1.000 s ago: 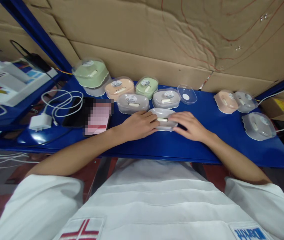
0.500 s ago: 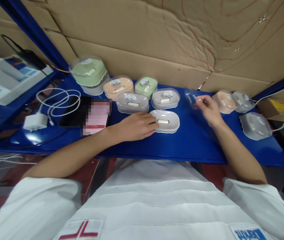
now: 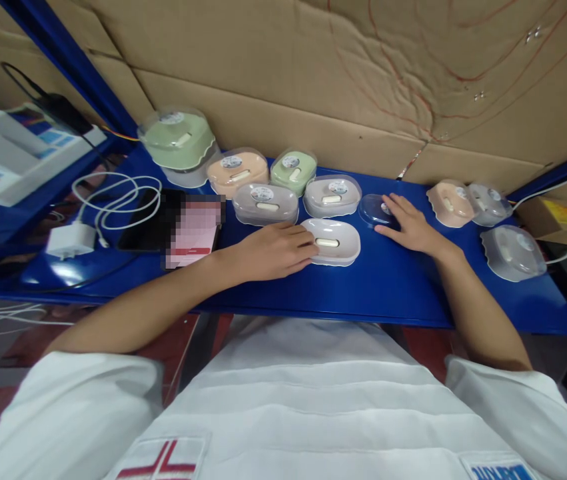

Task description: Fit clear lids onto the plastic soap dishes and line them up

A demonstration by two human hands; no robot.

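Note:
A pale grey-white soap dish with an oblong slot and a cream insert lies uncovered near the middle of the blue shelf. My left hand closes on its left rim, fingers bent together; the thumb is hidden. A clear plastic lid with a small label lies flat on the shelf, right of the dish. My right hand rests over the lid's right side, fingers stretched and apart, touching it without wrapping round it. Just behind the uncovered dish stand two lidded grey dishes, a left one and a right one.
Farther back are lidded orange, green and stacked green dishes. Several more, including a grey one, stand at right. A phone, white cable and charger lie at left. Cardboard lines the back.
My right hand has lowered the clear lid onto the shelf and spread its fingers, letting go of its pinch. My left hand stays at the dish's rim.

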